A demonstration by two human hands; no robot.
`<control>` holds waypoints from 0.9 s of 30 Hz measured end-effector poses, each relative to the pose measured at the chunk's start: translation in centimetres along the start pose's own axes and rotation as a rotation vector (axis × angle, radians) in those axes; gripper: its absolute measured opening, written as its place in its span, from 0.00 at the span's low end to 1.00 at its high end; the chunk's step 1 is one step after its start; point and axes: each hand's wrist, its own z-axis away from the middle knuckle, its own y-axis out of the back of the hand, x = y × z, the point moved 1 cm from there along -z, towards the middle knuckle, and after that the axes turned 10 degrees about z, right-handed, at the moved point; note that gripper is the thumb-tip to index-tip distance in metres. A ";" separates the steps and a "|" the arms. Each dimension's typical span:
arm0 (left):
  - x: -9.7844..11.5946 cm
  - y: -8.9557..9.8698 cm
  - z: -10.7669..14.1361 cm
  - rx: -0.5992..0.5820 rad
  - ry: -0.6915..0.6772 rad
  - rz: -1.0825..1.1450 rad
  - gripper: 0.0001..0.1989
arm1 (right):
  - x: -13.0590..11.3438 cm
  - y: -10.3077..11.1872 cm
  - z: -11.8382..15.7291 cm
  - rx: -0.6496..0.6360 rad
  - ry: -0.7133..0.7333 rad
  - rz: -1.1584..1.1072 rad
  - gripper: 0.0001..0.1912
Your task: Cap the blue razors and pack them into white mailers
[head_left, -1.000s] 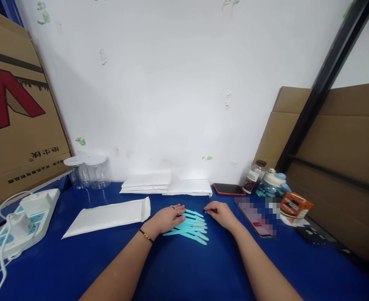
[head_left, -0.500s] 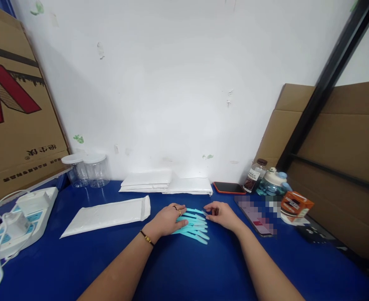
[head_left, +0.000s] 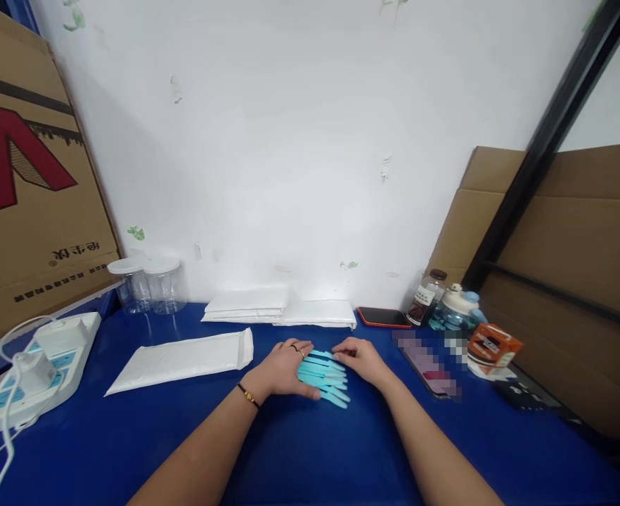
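Note:
Several slim turquoise eyebrow razors [head_left: 323, 371] lie side by side on the blue table, their narrow ends pointing right. My left hand [head_left: 285, 369] rests at their left ends, thumb spread from the fingers and reaching over the nearest ones; it is open and hides part of the razors. At the far side of the row, my right hand [head_left: 361, 360] is closed, thumb and forefinger pinching the right end of the farthest razor. A white padded mailer [head_left: 181, 360] lies flat to the left of my hands.
White mailers [head_left: 247, 303] are stacked by the wall. At left stand lidded clear jars [head_left: 165, 288] and a power strip [head_left: 72, 365]. On the right are a red-edged phone [head_left: 384, 317], another phone [head_left: 429, 369], a bottle [head_left: 426, 299], a water jug [head_left: 455, 306] and an orange box [head_left: 494, 348].
My right hand has moved slightly left onto the end of the farthest razor. My left thumb has shifted toward me and spread wider, and the razors lie a little more evenly.

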 end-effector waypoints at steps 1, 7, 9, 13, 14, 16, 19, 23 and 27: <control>0.3 0.2 -0.1 0.014 0.025 -0.028 0.48 | 0.3 0.3 0.1 0.028 -0.017 -0.011 0.12; 3.5 0.2 -1.9 -0.083 0.116 -0.237 0.34 | 2.7 1.8 1.0 0.206 -0.225 -0.242 0.21; 4.5 -0.5 -2.5 -0.107 0.171 -0.296 0.27 | 2.7 2.2 1.1 0.251 -0.279 -0.352 0.23; 5.3 -2.1 -3.1 -0.091 0.239 -0.280 0.18 | 1.8 3.2 1.5 0.327 -0.355 -0.505 0.24; 5.3 -2.3 -2.9 -0.075 0.252 -0.271 0.18 | 1.6 3.3 1.7 0.353 -0.393 -0.542 0.25; 5.4 -2.5 -2.4 -0.022 0.269 -0.254 0.17 | 1.1 3.1 2.4 0.390 -0.482 -0.630 0.27; 5.7 -2.2 -1.4 0.091 0.301 -0.216 0.17 | -0.5 1.7 4.2 0.370 -0.584 -0.787 0.31; 7.2 -2.6 -0.5 0.256 0.296 -0.079 0.18 | -5.4 -0.9 6.1 0.227 -0.531 -0.959 0.35; 9.4 -4.2 -0.2 0.397 -0.051 0.296 0.16 | -10.5 -1.6 6.1 0.206 -0.275 -0.972 0.28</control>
